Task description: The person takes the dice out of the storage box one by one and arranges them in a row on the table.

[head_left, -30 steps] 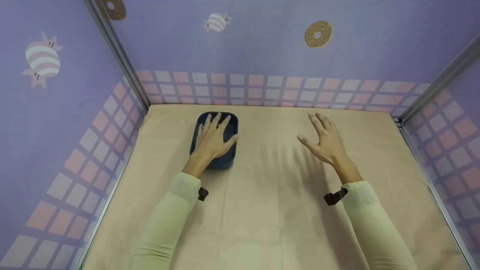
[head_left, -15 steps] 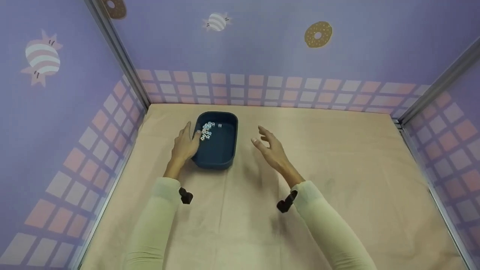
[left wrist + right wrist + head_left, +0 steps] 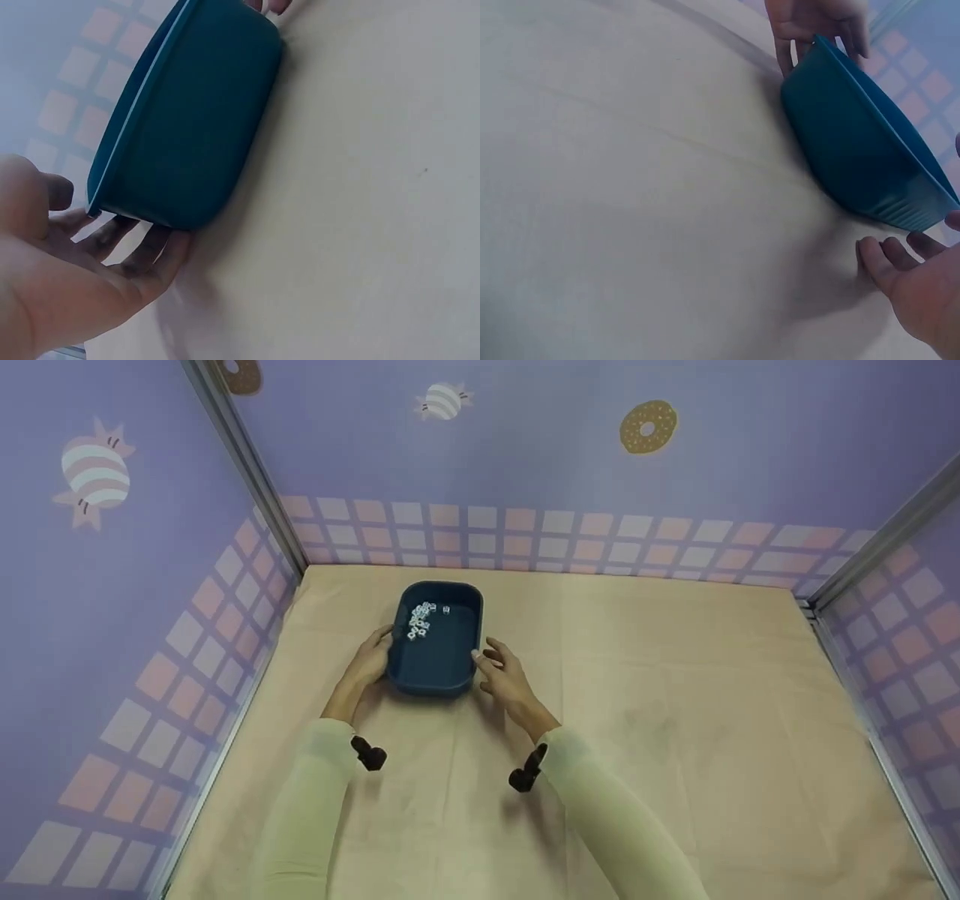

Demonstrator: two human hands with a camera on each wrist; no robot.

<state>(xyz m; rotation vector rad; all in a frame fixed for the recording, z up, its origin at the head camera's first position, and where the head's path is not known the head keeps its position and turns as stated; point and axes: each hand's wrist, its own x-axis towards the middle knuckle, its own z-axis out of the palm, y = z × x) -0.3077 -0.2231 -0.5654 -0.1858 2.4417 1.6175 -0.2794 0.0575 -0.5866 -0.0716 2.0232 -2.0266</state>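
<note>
A dark blue-green rectangular plastic bin with rounded corners stands on the cloth, several small white cubes with dark marks gathered toward its far left inside. Against the bin's left side, my left hand touches the wall with its fingertips; in the left wrist view those fingers reach below the rim and the thumb stays off it. My right hand is at the right side with loosely bent fingers, thumb tip right at the rim. From the right wrist, its fingertips show close beside the ribbed end.
A beige cloth covers the table. Purple printed panels with metal posts rise at the back and both sides. The bin stands near the back edge, left of centre. Each sleeve cuff carries a small black device.
The left hand has moved from over the bin to its left side, uncovering the cubes. From far right, the right hand has come leftward to the bin's right side.
</note>
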